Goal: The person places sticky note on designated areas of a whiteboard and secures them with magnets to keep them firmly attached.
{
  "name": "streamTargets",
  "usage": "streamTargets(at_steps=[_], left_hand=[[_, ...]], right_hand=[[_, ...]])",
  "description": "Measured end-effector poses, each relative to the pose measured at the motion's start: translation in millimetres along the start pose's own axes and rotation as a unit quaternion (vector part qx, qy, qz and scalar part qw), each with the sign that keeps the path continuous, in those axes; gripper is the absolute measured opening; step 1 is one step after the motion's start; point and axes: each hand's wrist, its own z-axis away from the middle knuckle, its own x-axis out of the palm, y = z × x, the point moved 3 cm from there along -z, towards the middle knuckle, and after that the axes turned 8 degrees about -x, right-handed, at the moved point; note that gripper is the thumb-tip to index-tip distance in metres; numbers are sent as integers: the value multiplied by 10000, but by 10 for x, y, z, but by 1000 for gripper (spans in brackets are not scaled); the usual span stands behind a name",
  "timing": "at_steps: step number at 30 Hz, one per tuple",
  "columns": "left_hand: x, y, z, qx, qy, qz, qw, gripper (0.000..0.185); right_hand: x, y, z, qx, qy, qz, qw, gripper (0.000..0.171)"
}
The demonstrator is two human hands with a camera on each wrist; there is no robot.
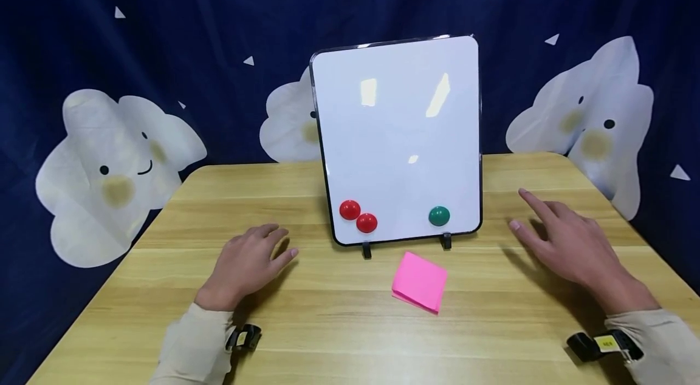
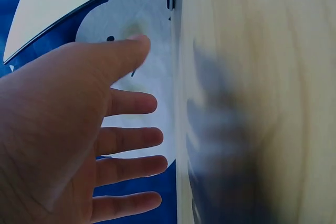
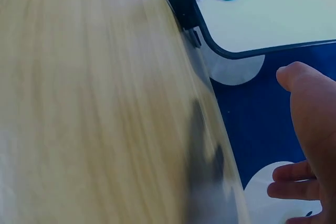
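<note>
A whiteboard (image 1: pixel 399 142) with a black frame stands tilted on two small black feet. Two red magnets (image 1: pixel 366 223) sit touching at its lower left, and a green magnet (image 1: pixel 439 216) at its lower right. In front of the board a pink sticky note pad (image 1: pixel 420 280) lies on the table. Left of the board hovers my left hand (image 1: pixel 248 263), fingers relaxed and holding nothing; the left wrist view shows its fingers (image 2: pixel 131 140) spread apart. My right hand (image 1: pixel 571 242) is over the table right of the board, index finger extended, nothing in it.
The wooden table (image 1: pixel 328 336) spans the foreground. Behind it hangs a dark blue curtain (image 1: pixel 208 20) printed with white clouds and triangles. Black cameras are strapped to both wrists. The board's black foot (image 3: pixel 184 9) juts forward at its base.
</note>
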Motion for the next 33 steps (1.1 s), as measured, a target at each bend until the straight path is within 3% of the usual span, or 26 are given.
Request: streamTargets(at_steps=[15,23,33], left_hand=[[-19,38,3,110,17,38,9999,39],[4,82,-16,194,-24,7,9998,38],[35,125,-23,202,-102,7,9997,36]], right_hand=[[62,-112,-23,-58,-345,-158,9993,62],[93,-213,-22,-340,-55,-385,9987,45],[132,-273,-38,-435,82,-767,9961,40]])
